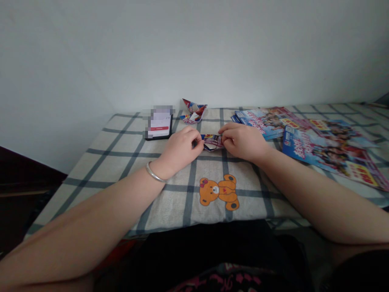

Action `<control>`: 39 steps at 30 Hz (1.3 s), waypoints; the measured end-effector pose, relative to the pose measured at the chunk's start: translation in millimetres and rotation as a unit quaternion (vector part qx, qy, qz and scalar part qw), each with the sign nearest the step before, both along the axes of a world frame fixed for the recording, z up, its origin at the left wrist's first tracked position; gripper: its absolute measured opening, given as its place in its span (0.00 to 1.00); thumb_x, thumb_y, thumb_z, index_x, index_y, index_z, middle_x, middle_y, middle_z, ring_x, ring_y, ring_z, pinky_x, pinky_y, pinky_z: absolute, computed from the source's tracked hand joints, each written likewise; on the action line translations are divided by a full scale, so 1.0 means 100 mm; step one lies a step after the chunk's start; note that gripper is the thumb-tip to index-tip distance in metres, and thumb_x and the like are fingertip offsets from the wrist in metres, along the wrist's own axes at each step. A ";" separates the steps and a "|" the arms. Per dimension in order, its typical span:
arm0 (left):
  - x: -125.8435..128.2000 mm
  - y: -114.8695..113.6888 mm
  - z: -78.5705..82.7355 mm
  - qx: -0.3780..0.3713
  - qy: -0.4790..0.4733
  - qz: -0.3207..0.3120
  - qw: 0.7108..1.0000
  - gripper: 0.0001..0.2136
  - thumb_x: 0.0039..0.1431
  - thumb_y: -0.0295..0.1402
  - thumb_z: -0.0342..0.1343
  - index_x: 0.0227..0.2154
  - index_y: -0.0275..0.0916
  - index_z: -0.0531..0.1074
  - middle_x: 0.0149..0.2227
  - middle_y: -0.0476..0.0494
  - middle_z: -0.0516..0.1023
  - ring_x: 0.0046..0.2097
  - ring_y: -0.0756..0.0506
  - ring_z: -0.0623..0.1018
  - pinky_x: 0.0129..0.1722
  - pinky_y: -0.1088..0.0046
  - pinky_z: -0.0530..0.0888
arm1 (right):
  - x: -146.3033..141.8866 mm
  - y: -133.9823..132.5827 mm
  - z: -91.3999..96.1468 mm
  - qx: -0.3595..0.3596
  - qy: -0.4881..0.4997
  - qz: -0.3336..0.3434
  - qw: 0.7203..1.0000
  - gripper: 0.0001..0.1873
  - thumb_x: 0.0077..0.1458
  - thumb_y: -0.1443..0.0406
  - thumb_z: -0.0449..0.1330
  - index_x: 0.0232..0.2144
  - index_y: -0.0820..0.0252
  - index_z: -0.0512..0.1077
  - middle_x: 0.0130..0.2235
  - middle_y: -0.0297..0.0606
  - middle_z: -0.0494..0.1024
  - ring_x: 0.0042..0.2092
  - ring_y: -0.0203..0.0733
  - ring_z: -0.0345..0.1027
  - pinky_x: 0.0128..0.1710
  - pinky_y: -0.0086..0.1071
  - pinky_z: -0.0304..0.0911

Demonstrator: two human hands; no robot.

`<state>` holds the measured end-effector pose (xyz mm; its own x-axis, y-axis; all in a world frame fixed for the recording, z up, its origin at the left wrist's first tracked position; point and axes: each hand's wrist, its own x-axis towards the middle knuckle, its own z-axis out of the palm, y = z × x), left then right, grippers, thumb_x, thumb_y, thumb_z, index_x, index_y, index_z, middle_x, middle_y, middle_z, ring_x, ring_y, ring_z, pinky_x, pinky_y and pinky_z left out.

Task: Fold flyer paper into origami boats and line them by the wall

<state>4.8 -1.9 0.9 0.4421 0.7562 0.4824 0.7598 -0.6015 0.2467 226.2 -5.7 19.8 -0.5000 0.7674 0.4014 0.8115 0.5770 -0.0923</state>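
Note:
A small folded piece of printed paper (pixel 213 142) lies on the checked cloth between my two hands. My left hand (pixel 181 148), with a silver bangle at the wrist, pinches its left end with closed fingers. My right hand (pixel 241 141) pinches its right end, fingers curled over it. Much of the paper is hidden under my fingers.
A finished folded paper shape (pixel 193 112) sits near the wall. A phone (pixel 159 126) lies left of it. Several colourful magazine sheets (pixel 319 144) spread to the right. The checked cloth (pixel 121 162) bears an orange bear print (pixel 219 192). The table edge drops off at left.

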 end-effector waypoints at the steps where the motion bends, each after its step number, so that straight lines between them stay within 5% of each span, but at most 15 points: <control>1: 0.00 0.00 0.00 -0.003 0.001 -0.001 1.000 0.06 0.63 0.28 0.53 0.30 0.37 0.70 0.35 0.45 0.73 0.37 0.46 0.74 0.39 0.68 0.71 | 0.01 0.00 0.02 0.011 -0.018 -0.006 1.000 0.15 0.57 0.68 0.52 0.29 0.59 0.79 0.49 0.37 0.82 0.45 0.45 0.75 0.32 0.35 0.61; 15: 0.01 0.00 -0.03 -0.036 0.000 -0.056 0.998 0.03 0.63 0.29 0.54 0.38 0.38 0.71 0.36 0.46 0.77 0.37 0.45 0.76 0.39 0.67 0.71 | 0.02 0.00 -0.03 0.078 -0.052 0.058 0.994 0.16 0.60 0.70 0.53 0.41 0.58 0.81 0.40 0.40 0.83 0.45 0.47 0.73 0.37 0.36 0.62; 24: 0.00 0.00 -0.04 -0.021 0.027 -0.025 0.999 0.07 0.65 0.31 0.52 0.42 0.38 0.72 0.36 0.43 0.79 0.38 0.43 0.77 0.40 0.65 0.72 | 0.03 0.05 -0.04 0.004 -0.035 0.061 0.998 0.14 0.59 0.56 0.62 0.40 0.58 0.82 0.36 0.40 0.83 0.43 0.48 0.72 0.40 0.36 0.62; 33: 0.02 0.00 -0.03 -0.013 0.070 -0.060 0.996 0.07 0.63 0.30 0.54 0.42 0.38 0.73 0.38 0.42 0.80 0.40 0.42 0.78 0.42 0.64 0.73 | -0.07 0.03 -0.02 0.017 -0.062 0.006 0.998 0.15 0.60 0.66 0.55 0.33 0.62 0.82 0.35 0.44 0.82 0.41 0.48 0.70 0.43 0.39 0.61; 39: 0.05 -0.04 -0.01 0.014 0.078 -0.067 0.995 0.06 0.63 0.30 0.53 0.41 0.39 0.73 0.37 0.43 0.80 0.40 0.43 0.78 0.42 0.64 0.73 | -0.08 0.01 -0.01 0.000 -0.081 0.003 0.997 0.12 0.57 0.65 0.58 0.37 0.60 0.83 0.38 0.43 0.83 0.44 0.50 0.70 0.45 0.40 0.60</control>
